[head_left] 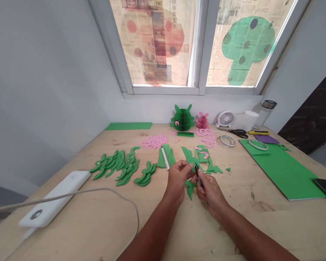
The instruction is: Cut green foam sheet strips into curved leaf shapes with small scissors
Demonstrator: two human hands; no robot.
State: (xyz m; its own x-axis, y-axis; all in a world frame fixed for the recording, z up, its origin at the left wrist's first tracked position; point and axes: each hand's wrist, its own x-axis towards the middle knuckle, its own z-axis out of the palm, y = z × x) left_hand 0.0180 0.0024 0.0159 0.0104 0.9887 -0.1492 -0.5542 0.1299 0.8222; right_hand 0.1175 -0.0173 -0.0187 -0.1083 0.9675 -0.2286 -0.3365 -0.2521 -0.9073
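Note:
My left hand (179, 177) pinches a green paper piece (195, 162) between thumb and fingers. In my right hand (210, 189) is a slim black pointed tool (199, 177), its tip touching or very close to that paper; its exact kind is partly hidden by the fingers. Just below my fingers lies a green paper scrap (190, 190). Beyond both hands are more green offcuts (214, 167) and a curved pink paper piece (204, 155). A white pen (165, 158) rests on a green paper sheet (171, 154), left of the offcuts.
Stacks of curved green cutouts (129, 170) and pink cutouts (155, 141) lie left. Honeycomb paper figures, green (182, 119) and pink (202, 121), stand at the back. Scissors (237, 133), tape rolls (226, 141) and green board (282, 170) lie right; a white power bank (57, 197) and cable (108, 189) left.

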